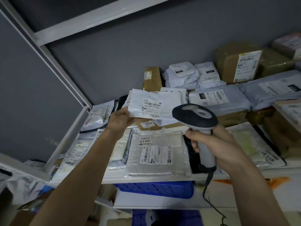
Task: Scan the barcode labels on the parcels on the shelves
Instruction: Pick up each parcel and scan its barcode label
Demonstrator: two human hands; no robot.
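My left hand (119, 119) grips the lower left corner of a white mailer parcel (169, 106) and holds it up, tilted, above the shelf. Its barcode label (152, 106) faces me. My right hand (216, 146) is closed around the grey handle of a corded barcode scanner (195, 116). The scanner's dark head sits just right of and below the label, pointing away from me toward the parcels. A silver bubble mailer (156, 162) with its own barcode label lies flat on the shelf under both hands.
The white metal shelf (162, 177) is crowded with grey and white mailers (218, 98) and brown cartons (237, 64) stacked at the back right. A blue plastic crate (154, 188) sits on the level below. A grey wall and white shelf posts close the left side.
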